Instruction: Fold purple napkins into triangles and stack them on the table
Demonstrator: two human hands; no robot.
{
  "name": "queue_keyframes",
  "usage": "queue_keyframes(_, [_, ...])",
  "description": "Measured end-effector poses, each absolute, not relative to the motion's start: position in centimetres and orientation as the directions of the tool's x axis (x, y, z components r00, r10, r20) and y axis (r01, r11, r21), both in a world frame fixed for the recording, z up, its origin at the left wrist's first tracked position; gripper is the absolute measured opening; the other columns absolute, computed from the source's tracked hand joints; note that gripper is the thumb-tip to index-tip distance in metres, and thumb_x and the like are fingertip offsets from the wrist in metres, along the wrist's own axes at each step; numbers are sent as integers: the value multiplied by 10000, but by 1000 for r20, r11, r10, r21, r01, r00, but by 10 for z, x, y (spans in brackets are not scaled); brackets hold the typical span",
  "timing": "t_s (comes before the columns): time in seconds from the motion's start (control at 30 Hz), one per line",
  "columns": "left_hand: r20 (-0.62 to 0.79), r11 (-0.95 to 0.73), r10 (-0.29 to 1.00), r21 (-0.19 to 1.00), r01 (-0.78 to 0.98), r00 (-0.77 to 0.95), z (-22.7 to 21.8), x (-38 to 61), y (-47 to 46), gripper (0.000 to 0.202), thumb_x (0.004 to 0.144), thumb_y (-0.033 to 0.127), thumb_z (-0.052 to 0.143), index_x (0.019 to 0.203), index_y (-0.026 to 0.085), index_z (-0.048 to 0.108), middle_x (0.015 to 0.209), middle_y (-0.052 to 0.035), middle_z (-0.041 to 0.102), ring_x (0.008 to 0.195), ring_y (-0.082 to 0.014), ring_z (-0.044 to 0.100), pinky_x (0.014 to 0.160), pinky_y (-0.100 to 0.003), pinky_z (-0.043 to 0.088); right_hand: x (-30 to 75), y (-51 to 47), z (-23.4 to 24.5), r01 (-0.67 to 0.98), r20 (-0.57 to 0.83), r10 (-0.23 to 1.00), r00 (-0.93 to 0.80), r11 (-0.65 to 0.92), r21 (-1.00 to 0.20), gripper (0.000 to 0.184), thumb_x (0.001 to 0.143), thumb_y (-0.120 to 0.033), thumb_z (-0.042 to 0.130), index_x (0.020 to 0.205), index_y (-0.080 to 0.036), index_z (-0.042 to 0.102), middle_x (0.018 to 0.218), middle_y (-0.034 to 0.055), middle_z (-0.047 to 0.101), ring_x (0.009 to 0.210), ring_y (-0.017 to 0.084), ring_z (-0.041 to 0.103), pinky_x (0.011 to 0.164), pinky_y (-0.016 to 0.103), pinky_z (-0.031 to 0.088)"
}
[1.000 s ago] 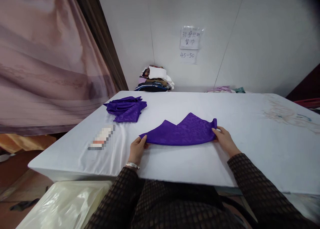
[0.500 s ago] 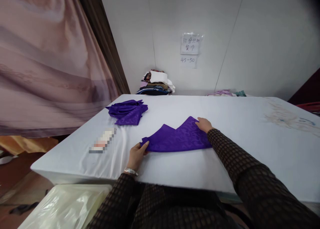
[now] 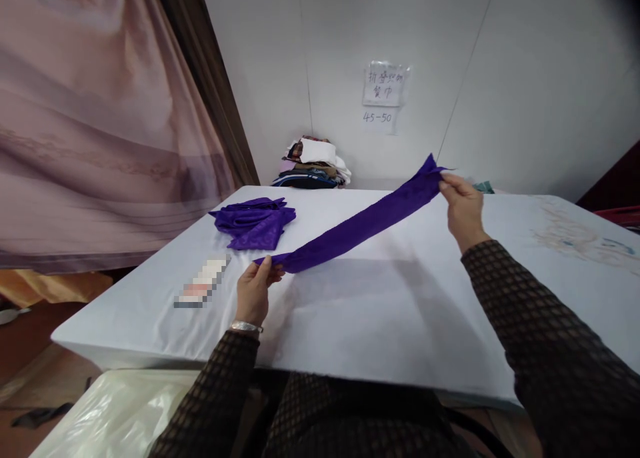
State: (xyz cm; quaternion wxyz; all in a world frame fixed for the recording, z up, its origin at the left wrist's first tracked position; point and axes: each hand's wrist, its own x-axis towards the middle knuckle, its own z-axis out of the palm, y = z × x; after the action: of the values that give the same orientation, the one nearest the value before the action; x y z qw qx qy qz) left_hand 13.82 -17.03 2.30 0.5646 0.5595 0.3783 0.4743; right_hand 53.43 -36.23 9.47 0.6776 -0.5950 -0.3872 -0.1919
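A purple cloth napkin, folded into a long narrow band, stretches slantwise above the table. My left hand pinches its lower left end between thumb and fingers. Its upper right end, raised much higher, is gripped by my right hand. A small corner of fabric sticks up beyond the right fingers. To the left, a heap of purple cloths lies on the white-covered table, apart from both hands.
A blurred-out flat object lies on the table's left side. Folded clothes are stacked at the far edge, below a paper sign on the wall. A pink curtain hangs at left. Clear plastic covers something at lower left.
The napkin was lying on the table as a wide piece with two peaks; now it is lifted as a narrow band. My right hand rose up and right, my left slightly up and left.
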Motion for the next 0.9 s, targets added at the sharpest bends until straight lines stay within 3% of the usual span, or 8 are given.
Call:
queue_keyframes(0.17, [-94,47,911,991,126,401,1,129,-174,408,583,543,710,606,156,585,528,-17,609,507,-136,566,505,-244,452,515,-420,52,508,537,343,771,178,-843,169,710,-313,686,852,-224,675,1034,33,686,1030,220,594,956,421,417])
queue_keyframes(0.3, [-95,-112,901,891,440,423,-10,116,-176,452,626,585,654,467,181,525,399,9,515,398,-107,444,437,-231,340,511,-460,-10,311,271,420,866,-30,-950,154,637,-334,697,710,-203,661,1040,64,694,997,234,601,905,411,434])
queue_keyframes(0.43, [-60,-242,891,776,582,450,-7,105,-176,469,667,572,608,405,208,475,346,18,452,370,-124,417,435,-248,307,506,-482,-35,190,108,429,897,-153,-970,173,603,-355,694,663,-195,664,989,75,706,926,236,616,783,376,483])
queue_keyframes(0.53, [73,-374,895,659,653,440,-6,99,-174,337,675,544,604,592,217,611,494,1,579,480,-174,532,482,-258,352,491,-483,-32,246,131,491,861,-179,-953,219,642,-382,679,778,-212,707,944,52,712,886,229,623,773,372,495])
queue_keyframes(0.6, [196,-474,870,585,658,453,-8,97,-173,365,693,527,589,874,221,668,780,-39,681,657,-208,610,575,-279,424,478,-481,-29,335,135,615,777,-222,-916,274,673,-400,676,886,-233,720,930,38,713,868,231,629,807,394,495])
queue_keyframes(0.67, [277,-595,794,534,601,540,-11,97,-173,463,713,502,577,1069,212,637,1054,-84,656,874,-238,621,736,-319,466,466,-479,-30,471,143,755,641,-239,-849,313,670,-400,700,948,-259,720,991,33,705,939,248,619,896,429,466])
queue_keyframes(0.77, [276,-737,647,465,490,711,-17,100,-173,360,730,445,580,990,220,684,1093,-95,644,998,-263,580,888,-362,434,456,-478,-37,669,206,853,479,-203,-715,255,684,-378,701,920,-287,727,1102,29,670,1064,266,571,1005,471,390])
queue_keyframes(0.9, [234,-736,635,472,485,736,-17,105,-172,275,776,441,527,755,229,701,862,-74,676,838,-241,601,795,-346,453,454,-477,-45,761,278,847,453,-205,-615,145,785,-345,583,789,-285,715,1016,38,670,971,247,593,942,459,444])
